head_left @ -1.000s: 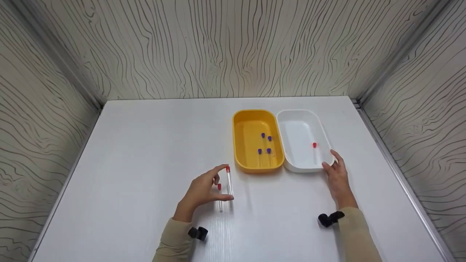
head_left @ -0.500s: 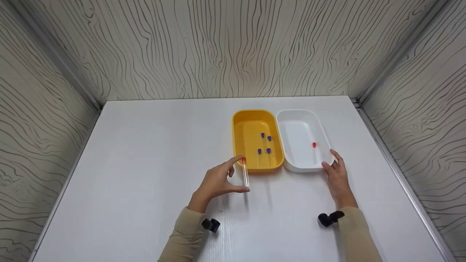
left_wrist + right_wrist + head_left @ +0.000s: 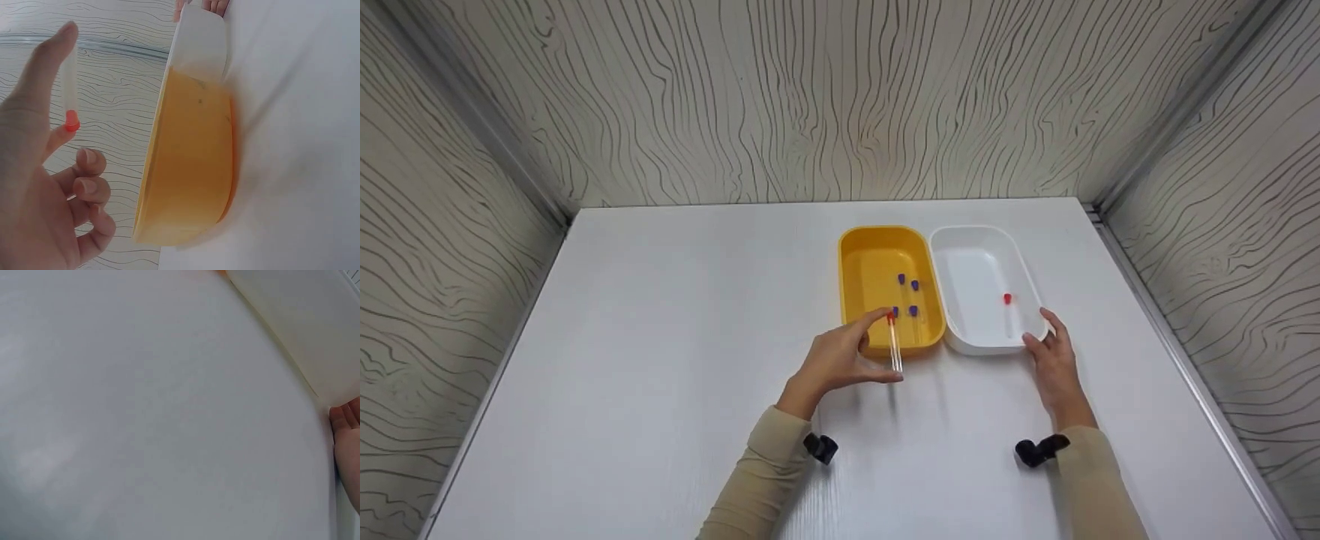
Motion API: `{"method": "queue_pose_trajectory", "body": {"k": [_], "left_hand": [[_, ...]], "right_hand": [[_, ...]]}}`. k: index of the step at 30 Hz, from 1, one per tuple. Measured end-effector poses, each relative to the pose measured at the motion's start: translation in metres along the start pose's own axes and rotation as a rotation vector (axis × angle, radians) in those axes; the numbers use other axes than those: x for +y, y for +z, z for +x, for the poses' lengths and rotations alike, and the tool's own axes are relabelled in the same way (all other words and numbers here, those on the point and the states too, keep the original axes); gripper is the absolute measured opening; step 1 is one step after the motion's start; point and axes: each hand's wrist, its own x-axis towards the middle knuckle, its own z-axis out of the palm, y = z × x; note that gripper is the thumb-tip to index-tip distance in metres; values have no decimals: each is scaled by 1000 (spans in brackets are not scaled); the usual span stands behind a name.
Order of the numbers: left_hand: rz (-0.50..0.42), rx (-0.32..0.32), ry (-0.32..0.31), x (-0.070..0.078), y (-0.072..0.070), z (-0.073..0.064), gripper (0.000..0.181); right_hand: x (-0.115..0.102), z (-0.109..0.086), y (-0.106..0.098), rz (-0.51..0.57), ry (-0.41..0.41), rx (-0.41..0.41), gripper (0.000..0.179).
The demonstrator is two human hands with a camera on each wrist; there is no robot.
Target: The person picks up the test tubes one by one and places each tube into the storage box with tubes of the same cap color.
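My left hand (image 3: 836,358) pinches a clear test tube with a red cap (image 3: 895,349) lengthwise. In the left wrist view the thumb is at the clear end of the test tube (image 3: 69,84) and the index finger at its cap; the other fingers are curled, apart from it. The tube is held over the near side of the yellow tray (image 3: 877,259), where several blue-capped tubes (image 3: 915,326) lie. My right hand (image 3: 1057,367) grips the near right corner of the white tray (image 3: 971,262), thumb and finger at its rim. One red-capped tube (image 3: 1008,300) lies inside that tray.
Both trays stand side by side on the white table (image 3: 675,315), toward its right half. Patterned panels (image 3: 840,105) rise behind the table and at both sides. Black wrist mounts (image 3: 820,448) sit at both sleeves.
My left hand has carried the red-capped test tube rightward and away from me, from over the table to the yellow tray's near side. The right hand stays on the white tray's corner.
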Motion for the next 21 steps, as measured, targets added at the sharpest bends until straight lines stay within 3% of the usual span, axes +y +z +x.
{"method": "queue_pose_trajectory", "body": {"k": [5, 14, 21], "left_hand": [[12, -3, -12, 7, 2, 11, 93], [38, 40, 48, 20, 6, 33, 92], [23, 18, 54, 29, 9, 49, 93]], "right_hand": [[0, 0, 1, 6, 0, -2, 69], [0, 2, 2, 10, 15, 20, 70], [-1, 2, 1, 13, 17, 17, 70]]}}
